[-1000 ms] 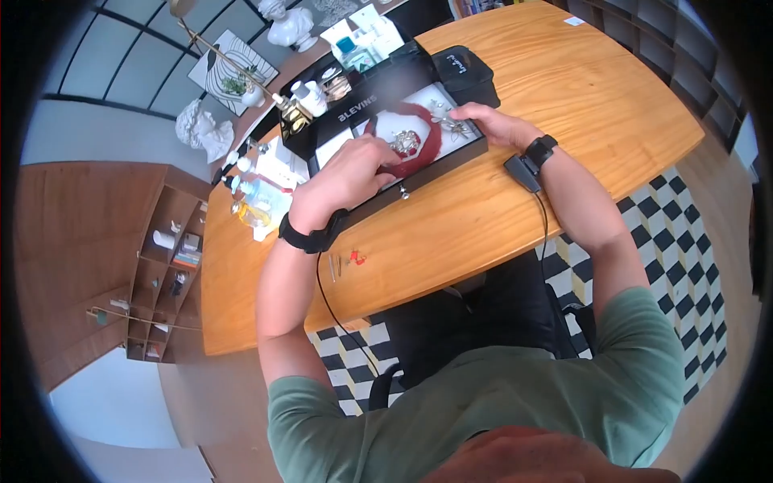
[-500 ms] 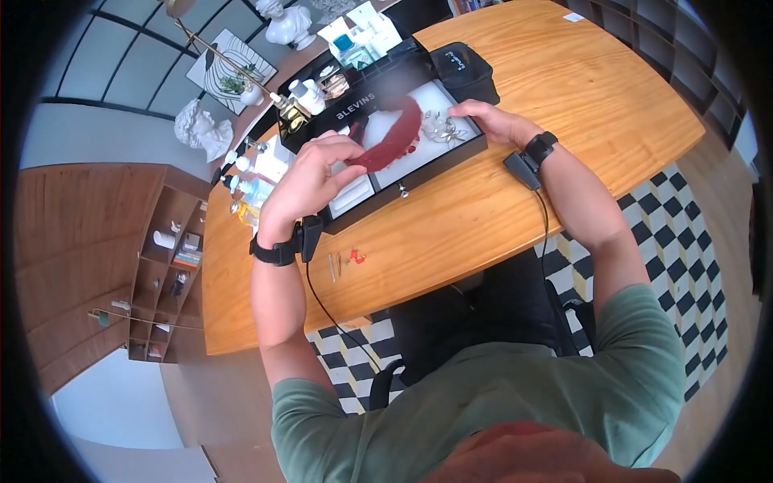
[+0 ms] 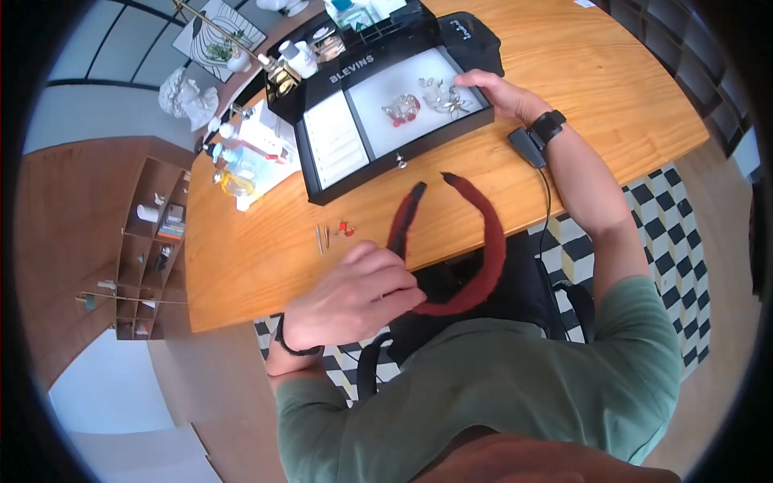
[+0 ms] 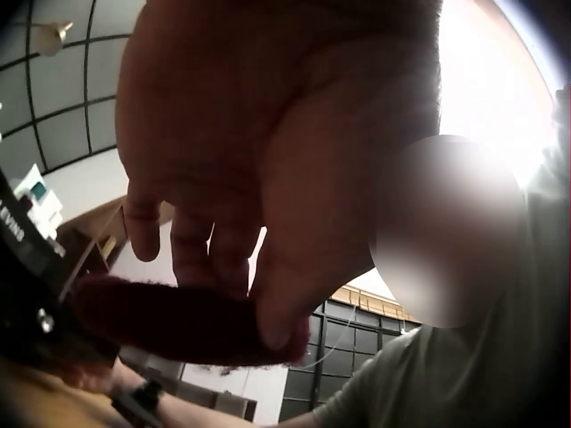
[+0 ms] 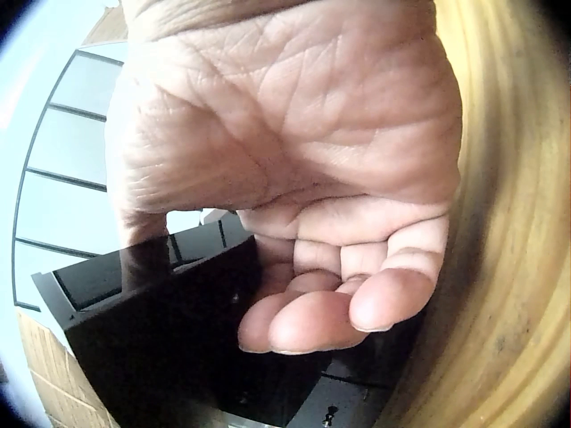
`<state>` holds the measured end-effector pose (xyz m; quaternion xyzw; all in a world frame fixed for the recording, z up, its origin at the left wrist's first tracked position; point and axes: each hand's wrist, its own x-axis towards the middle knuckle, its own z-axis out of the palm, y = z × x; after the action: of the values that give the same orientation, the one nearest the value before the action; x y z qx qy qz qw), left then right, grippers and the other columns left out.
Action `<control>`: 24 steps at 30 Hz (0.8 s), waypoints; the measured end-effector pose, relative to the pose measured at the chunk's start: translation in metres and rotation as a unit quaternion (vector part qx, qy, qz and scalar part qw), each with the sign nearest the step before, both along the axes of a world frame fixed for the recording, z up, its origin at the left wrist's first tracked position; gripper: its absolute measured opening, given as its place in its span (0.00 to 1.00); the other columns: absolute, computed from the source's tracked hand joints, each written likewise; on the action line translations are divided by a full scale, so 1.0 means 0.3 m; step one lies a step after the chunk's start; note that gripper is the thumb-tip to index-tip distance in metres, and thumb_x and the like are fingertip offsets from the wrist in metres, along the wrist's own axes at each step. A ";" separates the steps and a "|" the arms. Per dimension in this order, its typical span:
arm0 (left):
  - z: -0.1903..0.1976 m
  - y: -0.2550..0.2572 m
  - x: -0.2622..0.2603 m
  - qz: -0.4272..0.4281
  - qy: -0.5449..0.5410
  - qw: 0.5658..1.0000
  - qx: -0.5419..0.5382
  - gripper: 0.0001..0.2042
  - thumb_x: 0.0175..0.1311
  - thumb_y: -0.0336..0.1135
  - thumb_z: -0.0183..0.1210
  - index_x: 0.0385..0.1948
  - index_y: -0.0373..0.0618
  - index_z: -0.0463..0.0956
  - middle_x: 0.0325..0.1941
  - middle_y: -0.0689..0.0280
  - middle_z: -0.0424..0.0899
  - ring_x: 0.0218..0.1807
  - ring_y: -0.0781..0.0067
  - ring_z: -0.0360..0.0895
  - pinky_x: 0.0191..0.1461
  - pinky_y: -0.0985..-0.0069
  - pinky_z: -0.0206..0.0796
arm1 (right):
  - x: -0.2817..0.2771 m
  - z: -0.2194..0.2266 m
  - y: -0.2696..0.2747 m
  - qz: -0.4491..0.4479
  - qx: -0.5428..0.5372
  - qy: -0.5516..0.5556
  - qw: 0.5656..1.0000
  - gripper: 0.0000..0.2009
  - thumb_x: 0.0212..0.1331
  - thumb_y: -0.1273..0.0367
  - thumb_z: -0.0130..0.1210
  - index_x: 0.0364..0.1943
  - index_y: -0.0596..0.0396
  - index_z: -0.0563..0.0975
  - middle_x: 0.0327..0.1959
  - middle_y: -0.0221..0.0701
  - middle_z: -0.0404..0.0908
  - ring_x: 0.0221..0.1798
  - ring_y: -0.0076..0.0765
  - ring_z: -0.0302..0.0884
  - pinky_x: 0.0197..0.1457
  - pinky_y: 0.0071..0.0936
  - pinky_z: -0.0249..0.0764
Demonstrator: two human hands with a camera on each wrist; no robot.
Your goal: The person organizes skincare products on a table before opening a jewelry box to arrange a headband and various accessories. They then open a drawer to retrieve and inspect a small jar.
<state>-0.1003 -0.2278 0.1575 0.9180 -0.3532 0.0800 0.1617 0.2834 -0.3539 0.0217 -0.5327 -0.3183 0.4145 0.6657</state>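
Note:
A dark red fuzzy headband (image 3: 494, 249) with black ends hangs in my left hand (image 3: 350, 302), over the table's near edge and the lap. In the left wrist view, thumb and fingers pinch the headband (image 4: 178, 321). My right hand (image 3: 506, 95) grips the right corner of a pulled-out black drawer (image 3: 354, 187). The right wrist view has its thumb over the drawer wall (image 5: 169, 330) and its fingers curled outside. Inside the drawer lie a red-and-clear jewelled piece (image 3: 401, 110) and silvery jewelled pieces (image 3: 444, 98).
The black box (image 3: 354, 68) above the drawer bears bottles on top. A black pouch (image 3: 471, 44) is behind its right side, and more bottles (image 3: 241, 165) stand to the left. Thin metal sticks (image 3: 322, 240) and small red pieces (image 3: 345, 229) lie on the wooden table (image 3: 258, 266).
My left hand has lifted the headband out of the drawer and brought it back toward the body. My right hand stays at the drawer's right corner.

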 end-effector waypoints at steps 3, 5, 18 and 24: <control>-0.052 -0.011 0.004 0.006 0.050 0.999 0.007 0.11 0.52 0.29 0.64 0.38 0.40 0.83 0.39 0.64 0.81 0.45 0.60 0.76 0.50 0.65 0.65 | -0.054 0.068 -0.029 0.004 0.018 0.026 0.999 0.24 0.61 0.52 0.61 0.51 0.58 0.80 0.48 0.34 0.84 0.49 0.30 0.81 0.56 0.28 0.77; -0.087 -0.005 0.026 0.019 0.068 0.997 0.007 0.11 0.53 0.28 0.63 0.39 0.40 0.82 0.39 0.65 0.80 0.46 0.61 0.75 0.51 0.66 0.64 | -0.038 0.044 -0.019 0.011 0.028 0.028 0.999 0.24 0.62 0.52 0.60 0.52 0.59 0.80 0.48 0.34 0.85 0.49 0.30 0.82 0.56 0.28 0.77; -0.256 0.073 0.178 0.132 0.056 0.982 0.123 0.07 0.59 0.29 0.60 0.39 0.43 0.81 0.39 0.64 0.79 0.49 0.60 0.73 0.54 0.67 0.64 | 0.000 0.023 -0.010 0.027 0.021 0.023 0.999 0.28 0.61 0.51 0.61 0.57 0.59 0.77 0.54 0.37 0.83 0.54 0.33 0.80 0.61 0.30 0.74; -0.180 0.034 0.188 0.138 -0.007 0.989 0.061 0.07 0.57 0.26 0.62 0.37 0.43 0.82 0.39 0.63 0.80 0.47 0.60 0.75 0.51 0.65 0.65 | 0.035 -0.014 -0.002 0.004 -0.002 0.006 1.000 0.26 0.61 0.52 0.61 0.55 0.57 0.78 0.53 0.34 0.83 0.54 0.32 0.79 0.61 0.31 0.74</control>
<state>-0.0439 -0.2177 0.1035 0.9655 -0.2285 0.0867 0.0902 0.2941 -0.3546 0.0175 -0.5299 -0.3159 0.4211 0.6649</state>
